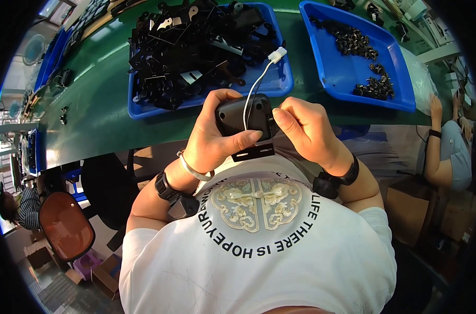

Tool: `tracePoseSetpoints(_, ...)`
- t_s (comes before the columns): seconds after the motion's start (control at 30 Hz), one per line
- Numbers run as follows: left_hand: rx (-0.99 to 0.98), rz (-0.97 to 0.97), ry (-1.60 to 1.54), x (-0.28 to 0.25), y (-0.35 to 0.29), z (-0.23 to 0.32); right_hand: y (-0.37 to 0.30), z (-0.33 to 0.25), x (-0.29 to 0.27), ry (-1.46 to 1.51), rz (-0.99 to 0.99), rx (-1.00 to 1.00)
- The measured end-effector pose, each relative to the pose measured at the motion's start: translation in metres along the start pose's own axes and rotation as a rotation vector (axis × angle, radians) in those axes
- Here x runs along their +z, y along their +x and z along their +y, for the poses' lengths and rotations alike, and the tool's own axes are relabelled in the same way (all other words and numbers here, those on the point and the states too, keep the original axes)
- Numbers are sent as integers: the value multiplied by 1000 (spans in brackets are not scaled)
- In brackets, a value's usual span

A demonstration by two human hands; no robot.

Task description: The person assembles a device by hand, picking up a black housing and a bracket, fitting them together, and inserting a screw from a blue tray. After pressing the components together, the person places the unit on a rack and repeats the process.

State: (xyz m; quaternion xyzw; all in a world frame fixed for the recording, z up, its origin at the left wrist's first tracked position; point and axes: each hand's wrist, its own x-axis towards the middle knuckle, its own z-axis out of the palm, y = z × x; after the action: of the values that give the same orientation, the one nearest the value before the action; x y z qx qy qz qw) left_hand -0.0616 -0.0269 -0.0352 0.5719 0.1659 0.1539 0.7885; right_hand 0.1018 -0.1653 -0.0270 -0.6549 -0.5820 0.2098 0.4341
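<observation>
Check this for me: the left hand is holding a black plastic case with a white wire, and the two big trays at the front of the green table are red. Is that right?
Not quite: the left tray and right tray are blue, not red, as the head view shows. The left hand does hold the black plastic case with a white wire, and the table is green.

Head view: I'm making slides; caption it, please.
Left hand holds a black housing; right hand at its edge; blue trays beyond.
</observation>
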Motion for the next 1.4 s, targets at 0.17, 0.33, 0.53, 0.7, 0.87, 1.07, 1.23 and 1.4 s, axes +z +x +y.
tracePoseSetpoints(0.17,43,7,16,-2,1,-1,3,-2,4,154,84,-10)
tracePoseSetpoints(0.33,70,11,91,-3,2,-4,5,7,12,2,145,-196)
tracePoseSetpoints(0.53,143,25,151,0,4,-1,6,0,0,26,58,-85)
tracePoseSetpoints(0.7,158,25,178,-1,2,-2,8,6,12,-48,179,-177)
tracePoseSetpoints(0.87,152,25,173,0,3,1,8,9,9,-61,18,-59)
tracePoseSetpoints(1.07,161,7,182,-2,2,-3,10,10,-2,-222,-81,-119)
tracePoseSetpoints(1.23,130,27,123,-1,2,-1,11,7,15,4,205,-180)
tracePoseSetpoints(1.4,123,-3,162,-2,3,0,12,13,10,-47,17,-160)
